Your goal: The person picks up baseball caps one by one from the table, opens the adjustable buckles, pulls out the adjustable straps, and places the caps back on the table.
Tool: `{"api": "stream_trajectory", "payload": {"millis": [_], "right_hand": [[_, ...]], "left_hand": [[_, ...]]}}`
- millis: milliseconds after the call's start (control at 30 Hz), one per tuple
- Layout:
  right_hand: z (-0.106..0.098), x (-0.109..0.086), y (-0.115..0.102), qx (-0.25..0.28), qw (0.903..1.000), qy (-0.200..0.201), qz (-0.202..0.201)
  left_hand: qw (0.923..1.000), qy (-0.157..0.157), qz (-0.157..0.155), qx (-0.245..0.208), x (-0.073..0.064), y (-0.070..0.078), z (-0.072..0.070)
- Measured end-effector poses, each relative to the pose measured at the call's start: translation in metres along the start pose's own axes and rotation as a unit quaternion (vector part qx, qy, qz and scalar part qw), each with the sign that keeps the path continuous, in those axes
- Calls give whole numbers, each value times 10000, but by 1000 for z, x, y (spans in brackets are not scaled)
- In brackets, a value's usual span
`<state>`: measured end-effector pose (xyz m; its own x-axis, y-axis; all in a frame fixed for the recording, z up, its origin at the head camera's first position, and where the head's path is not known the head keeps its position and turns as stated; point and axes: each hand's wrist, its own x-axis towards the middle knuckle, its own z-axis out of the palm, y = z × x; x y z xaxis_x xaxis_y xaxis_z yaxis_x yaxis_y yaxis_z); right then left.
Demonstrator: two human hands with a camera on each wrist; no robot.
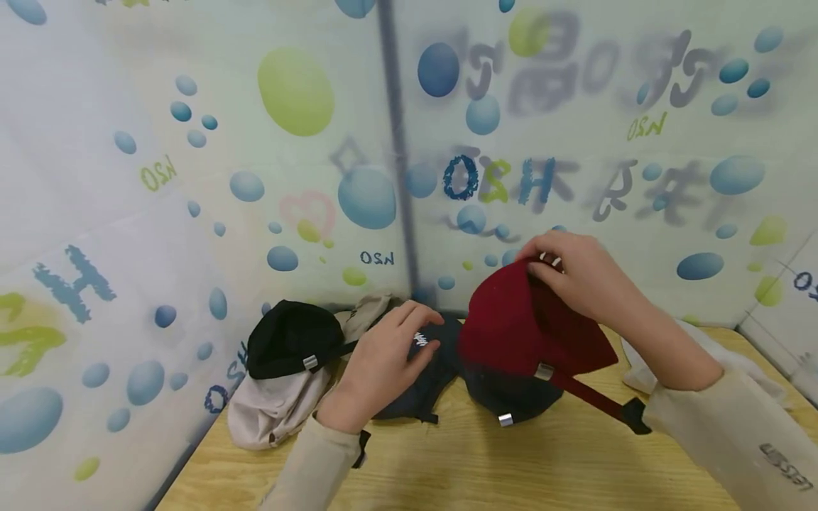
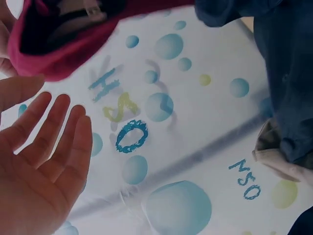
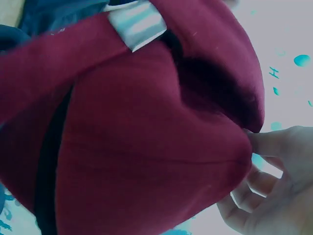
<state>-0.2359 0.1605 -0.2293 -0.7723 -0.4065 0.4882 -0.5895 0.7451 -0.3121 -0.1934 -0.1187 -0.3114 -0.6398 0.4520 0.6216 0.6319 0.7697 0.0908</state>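
A dark red cap [image 1: 498, 323] hangs in the air, its strap with a metal buckle dangling toward the right sleeve. My right hand [image 1: 578, 273] pinches the cap's upper edge between thumb and fingers, which the right wrist view also shows. To the left of it, my left hand [image 1: 390, 355] is held up with fingers apart and slightly bent, holding nothing. In the left wrist view the left palm [image 2: 46, 166] faces up near the red cap [image 2: 63, 49]. Behind and below the hands lie a navy cap with white lettering [image 1: 441, 341] and a dark cap with a metal buckle [image 1: 511, 394].
At the left, a black cap [image 1: 287, 337] lies on a pale pinkish cap [image 1: 275, 411]. A beige cap [image 1: 371, 312] lies behind them. A whitish cloth item [image 1: 703, 355] sits at the right, partly behind the arm. Printed curtains [image 1: 307, 177] border the wooden table [image 1: 498, 468].
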Motion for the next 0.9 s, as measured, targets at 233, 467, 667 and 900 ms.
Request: {"api": "stream_trajectory", "payload": {"millis": [233,467,667,900], "right_hand": [[5,25,-5,25,9999,58,100],[34,28,-1,97,9994,-325,75],[52,21,2,72,9976,-690,-8],[58,13,5,267,9967,-761,62]], "left_hand": [[9982,564,171,-73,15,-4,-8],[9982,496,335,75,19,-4,3],[9986,30,342,413,13,-4,22],[9968,-404,253,647,9,-5,36]]}}
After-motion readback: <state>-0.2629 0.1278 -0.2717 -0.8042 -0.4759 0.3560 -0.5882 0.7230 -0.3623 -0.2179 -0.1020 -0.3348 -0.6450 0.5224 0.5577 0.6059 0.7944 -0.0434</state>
